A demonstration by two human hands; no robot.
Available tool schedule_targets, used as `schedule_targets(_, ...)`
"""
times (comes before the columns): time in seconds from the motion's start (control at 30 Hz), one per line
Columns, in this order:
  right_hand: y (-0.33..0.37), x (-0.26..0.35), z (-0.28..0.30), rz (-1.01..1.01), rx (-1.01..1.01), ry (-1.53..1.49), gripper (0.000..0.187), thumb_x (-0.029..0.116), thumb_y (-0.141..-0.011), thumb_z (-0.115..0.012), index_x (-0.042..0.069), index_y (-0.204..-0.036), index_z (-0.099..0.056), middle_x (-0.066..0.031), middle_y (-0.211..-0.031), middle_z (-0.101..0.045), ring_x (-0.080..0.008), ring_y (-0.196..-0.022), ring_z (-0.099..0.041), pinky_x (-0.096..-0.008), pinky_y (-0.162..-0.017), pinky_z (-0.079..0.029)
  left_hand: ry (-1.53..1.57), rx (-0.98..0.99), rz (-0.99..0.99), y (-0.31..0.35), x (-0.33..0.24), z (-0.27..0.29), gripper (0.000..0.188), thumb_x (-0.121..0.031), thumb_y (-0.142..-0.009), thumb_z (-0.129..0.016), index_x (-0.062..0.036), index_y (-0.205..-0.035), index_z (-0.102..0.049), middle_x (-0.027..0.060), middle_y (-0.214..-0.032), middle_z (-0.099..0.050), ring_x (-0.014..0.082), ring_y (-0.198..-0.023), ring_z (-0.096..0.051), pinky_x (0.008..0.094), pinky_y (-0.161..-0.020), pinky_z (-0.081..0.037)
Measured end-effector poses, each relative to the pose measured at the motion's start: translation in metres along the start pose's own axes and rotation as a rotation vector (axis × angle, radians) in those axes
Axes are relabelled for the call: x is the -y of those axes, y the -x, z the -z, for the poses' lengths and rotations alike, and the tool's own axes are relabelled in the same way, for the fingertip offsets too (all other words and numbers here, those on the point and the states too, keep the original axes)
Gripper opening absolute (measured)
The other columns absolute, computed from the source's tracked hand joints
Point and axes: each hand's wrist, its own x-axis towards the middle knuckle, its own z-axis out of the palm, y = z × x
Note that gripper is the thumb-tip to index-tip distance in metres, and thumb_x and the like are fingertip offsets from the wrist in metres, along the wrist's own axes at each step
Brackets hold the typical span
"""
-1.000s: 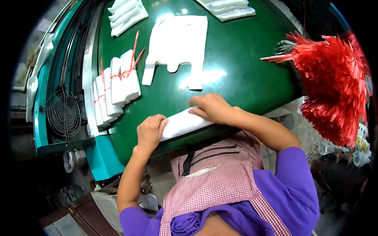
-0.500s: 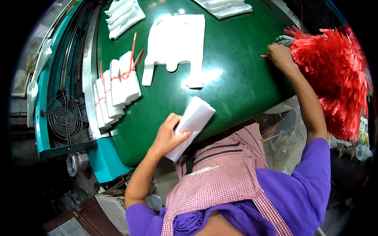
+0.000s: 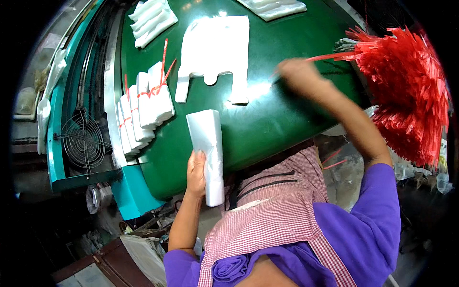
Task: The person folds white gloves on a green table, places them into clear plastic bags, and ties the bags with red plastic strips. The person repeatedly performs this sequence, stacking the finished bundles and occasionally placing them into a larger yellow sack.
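Note:
My left hand [image 3: 195, 173] grips a folded bundle of white plastic bags [image 3: 213, 153] at the table's near edge, thumb across its face. Over the green table, my right hand [image 3: 302, 77], blurred by motion, is closed on the end of a red plastic strip [image 3: 331, 56]. That strip stretches back to a thick hanging bunch of red strips [image 3: 406, 95] on the right. Flat on the table beyond my hands lies a stack of white vest-style plastic bags [image 3: 217, 45], handles toward me. Left of it stand several folded bag bundles [image 3: 157, 103] tied with red strips.
More white bag stacks lie at the far side of the green table [image 3: 277, 122]: a rippled stack [image 3: 152, 24] at left and a further stack [image 3: 275, 8] at right. Along the left edge runs a teal machine frame [image 3: 57, 143] with a round wire fan guard [image 3: 83, 141].
My right hand has moved left from the red bunch, drawing a red strip out over the table. My left hand has turned the bag bundle more upright and shifted it slightly left.

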Motion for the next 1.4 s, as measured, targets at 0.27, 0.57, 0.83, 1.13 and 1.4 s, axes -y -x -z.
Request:
schedule_targets(0.27, 0.065, 0.156, 0.032, 0.023, 0.467, -1.385, 0.029, 0.015, -0.086, -0.063, 0.002, -0.107, -0.050, -0.0099, -0.060, -0.056, -0.0192, -0.053, -0.055, -0.0340, -0.053, -0.045, 0.250, 0.304, 0.069, 0.000, -0.031, 0.005, 0.060, -0.037, -0.081, -0.072, 0.0048, -0.119, -0.051, 0.0156, -0.102, -0.065, 0.0214, -0.075, -0.067, 0.0339, -0.063, -0.058)
schedule_targets(0.57, 0.047, 0.146, 0.040, 0.266, 0.094, -1.336, 0.021, 0.019, -0.086, -0.061, -0.001, -0.083, -0.065, -0.0079, -0.077, -0.064, -0.0190, -0.072, -0.060, -0.0331, -0.069, -0.048, -1.067, 0.379, -0.149, -0.057, -0.059, -0.012, 0.032, -0.013, -0.080, -0.066, -0.0025, -0.109, -0.063, 0.0144, -0.090, -0.066, 0.0263, -0.078, -0.063, 0.0350, -0.073, -0.049)
schedule_targets(0.83, 0.012, 0.143, -0.009, -0.159, 0.512, -1.776, 0.019, 0.011, -0.083, -0.056, -0.001, -0.090, -0.069, -0.0066, -0.072, -0.063, -0.0117, -0.063, -0.058, -0.0281, -0.059, -0.049, -0.633, 0.046, -0.397, -0.044, -0.008, -0.019, 0.026, -0.008, -0.085, -0.063, -0.0011, -0.110, -0.064, 0.0059, -0.089, -0.065, 0.0139, -0.073, -0.057, 0.0266, -0.063, -0.045)
schedule_targets(1.13, 0.029, 0.188, 0.010, 0.375, -0.124, -0.911, 0.015, 0.012, -0.076, -0.059, -0.002, -0.076, -0.064, -0.0150, -0.088, -0.062, -0.0297, -0.072, -0.058, -0.0388, -0.059, -0.050, -0.360, 0.052, -0.265, -0.059, -0.002, -0.005, 0.008, -0.006, -0.090, -0.061, 0.0021, -0.089, -0.062, 0.0037, -0.077, -0.062, 0.0069, -0.060, -0.051, 0.0205, -0.060, -0.044)
schedule_targets(1.4, -0.013, 0.177, -0.039, 0.113, -0.020, -1.197, 0.021, 0.007, -0.075, -0.058, 0.000, -0.093, -0.067, -0.0150, -0.081, -0.068, -0.0296, -0.065, -0.062, -0.0379, -0.058, -0.048, -1.166, 0.221, -1.022, -0.035, -0.002, -0.019, 0.010, -0.003, -0.083, -0.060, -0.0017, -0.080, -0.051, 0.0131, -0.091, -0.053, 0.0273, -0.084, -0.052, 0.0370, -0.073, -0.044)
